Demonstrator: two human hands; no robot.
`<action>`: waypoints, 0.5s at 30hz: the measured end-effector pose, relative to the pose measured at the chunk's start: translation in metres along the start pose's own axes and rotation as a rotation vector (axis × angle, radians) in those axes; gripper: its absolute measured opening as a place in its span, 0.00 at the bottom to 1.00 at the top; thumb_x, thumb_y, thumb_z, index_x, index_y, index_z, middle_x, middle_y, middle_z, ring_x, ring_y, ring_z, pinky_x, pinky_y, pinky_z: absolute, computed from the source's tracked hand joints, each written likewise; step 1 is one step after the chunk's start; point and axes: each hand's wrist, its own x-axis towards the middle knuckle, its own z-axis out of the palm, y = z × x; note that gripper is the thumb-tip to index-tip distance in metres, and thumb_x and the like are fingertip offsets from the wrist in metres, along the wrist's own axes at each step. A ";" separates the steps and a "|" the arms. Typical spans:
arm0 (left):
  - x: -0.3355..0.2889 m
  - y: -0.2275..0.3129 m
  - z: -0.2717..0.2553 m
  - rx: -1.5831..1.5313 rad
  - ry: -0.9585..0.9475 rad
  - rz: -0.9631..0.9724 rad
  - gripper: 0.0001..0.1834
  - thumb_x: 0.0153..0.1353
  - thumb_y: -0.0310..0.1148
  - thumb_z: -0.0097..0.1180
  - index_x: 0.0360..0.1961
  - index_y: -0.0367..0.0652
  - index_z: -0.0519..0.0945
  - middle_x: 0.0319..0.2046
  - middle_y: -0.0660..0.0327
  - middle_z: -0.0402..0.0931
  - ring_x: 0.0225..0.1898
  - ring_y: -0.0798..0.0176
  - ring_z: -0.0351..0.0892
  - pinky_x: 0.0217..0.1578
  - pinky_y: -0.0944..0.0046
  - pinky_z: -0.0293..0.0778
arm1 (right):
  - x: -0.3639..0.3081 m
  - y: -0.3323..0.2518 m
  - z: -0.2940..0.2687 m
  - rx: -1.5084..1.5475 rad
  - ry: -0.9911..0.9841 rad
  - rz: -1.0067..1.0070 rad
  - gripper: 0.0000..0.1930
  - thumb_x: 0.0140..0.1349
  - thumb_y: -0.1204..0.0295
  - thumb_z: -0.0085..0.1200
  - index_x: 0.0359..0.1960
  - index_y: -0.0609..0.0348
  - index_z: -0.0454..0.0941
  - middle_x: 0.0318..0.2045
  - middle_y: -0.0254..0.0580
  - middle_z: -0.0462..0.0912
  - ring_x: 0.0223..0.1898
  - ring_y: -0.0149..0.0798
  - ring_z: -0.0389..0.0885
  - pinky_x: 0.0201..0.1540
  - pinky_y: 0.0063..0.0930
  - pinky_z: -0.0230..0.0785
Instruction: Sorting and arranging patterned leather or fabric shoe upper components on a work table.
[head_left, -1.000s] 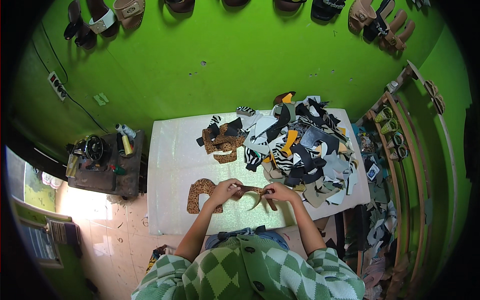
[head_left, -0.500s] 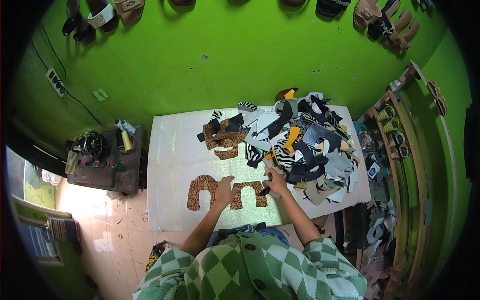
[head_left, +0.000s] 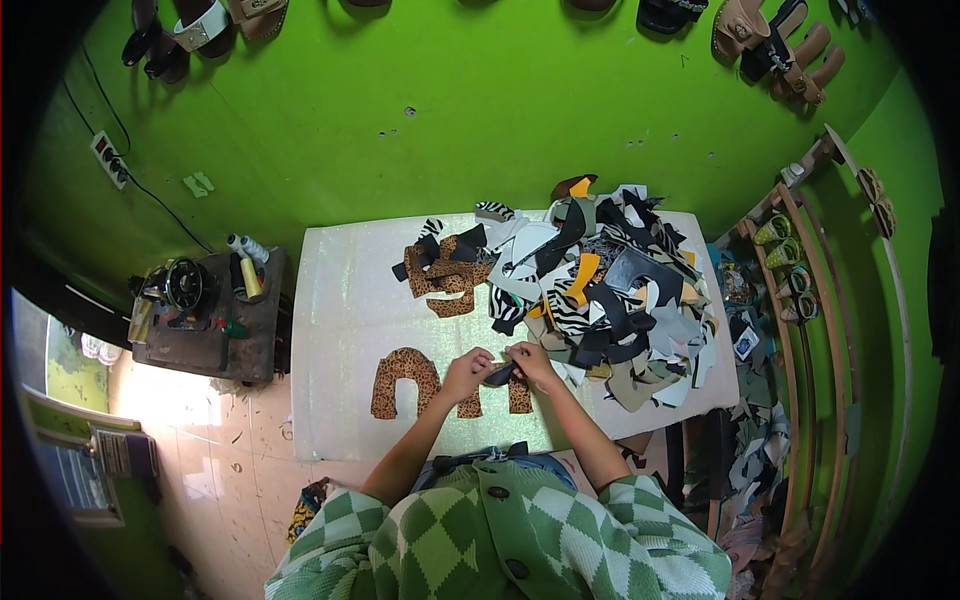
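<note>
Between my two hands a small black scrap of material is held just above the table. My left hand pinches its left side, while the fingers of my right hand close on the right side. Under them lies an arch-shaped leopard-print piece, partly covered by the hands and the scrap. A second leopard-print arch lies flat to the left, its gap facing me. Farther back, more leopard-print pieces overlap with black ones.
A large heap of mixed offcuts covers the right side of the white table. A sewing machine and thread spools stand on a dark stand at left. A wooden rack with sandals is at right. Sandals hang along the green wall.
My hands have come together over the right leopard-print arch. The black scrap, earlier by my right hand, is now between both hands, and my left hand has moved right.
</note>
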 end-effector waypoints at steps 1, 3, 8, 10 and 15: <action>0.000 -0.002 -0.004 0.070 0.040 -0.011 0.10 0.58 0.27 0.56 0.42 0.39 0.75 0.28 0.60 0.78 0.30 0.72 0.77 0.31 0.71 0.72 | -0.004 -0.004 0.000 -0.003 -0.004 0.000 0.10 0.59 0.67 0.57 0.35 0.61 0.79 0.19 0.35 0.77 0.22 0.26 0.76 0.25 0.17 0.67; 0.001 -0.005 -0.009 0.057 0.083 -0.028 0.09 0.58 0.27 0.56 0.40 0.39 0.76 0.27 0.60 0.79 0.30 0.71 0.78 0.32 0.70 0.72 | -0.010 -0.010 -0.001 0.262 -0.143 0.028 0.09 0.61 0.72 0.55 0.41 0.61 0.76 0.22 0.32 0.77 0.20 0.23 0.74 0.25 0.12 0.68; -0.002 0.003 -0.014 0.237 0.205 0.099 0.09 0.58 0.26 0.54 0.40 0.39 0.77 0.31 0.57 0.79 0.31 0.64 0.78 0.32 0.69 0.73 | -0.013 -0.013 -0.006 0.214 -0.146 -0.044 0.12 0.58 0.79 0.55 0.43 0.65 0.73 0.28 0.40 0.79 0.25 0.29 0.80 0.29 0.16 0.75; -0.003 0.017 -0.012 0.251 0.256 0.190 0.09 0.58 0.28 0.55 0.41 0.39 0.77 0.36 0.55 0.77 0.34 0.59 0.77 0.35 0.66 0.74 | -0.012 -0.012 -0.008 0.259 -0.080 -0.004 0.12 0.57 0.81 0.55 0.43 0.68 0.72 0.30 0.43 0.79 0.27 0.32 0.82 0.32 0.17 0.77; -0.010 0.040 -0.017 0.457 0.121 0.434 0.09 0.59 0.29 0.55 0.41 0.40 0.77 0.40 0.54 0.75 0.38 0.57 0.76 0.38 0.62 0.73 | -0.005 -0.002 -0.012 0.464 -0.062 0.149 0.09 0.59 0.81 0.53 0.39 0.71 0.71 0.33 0.49 0.79 0.33 0.37 0.83 0.37 0.20 0.79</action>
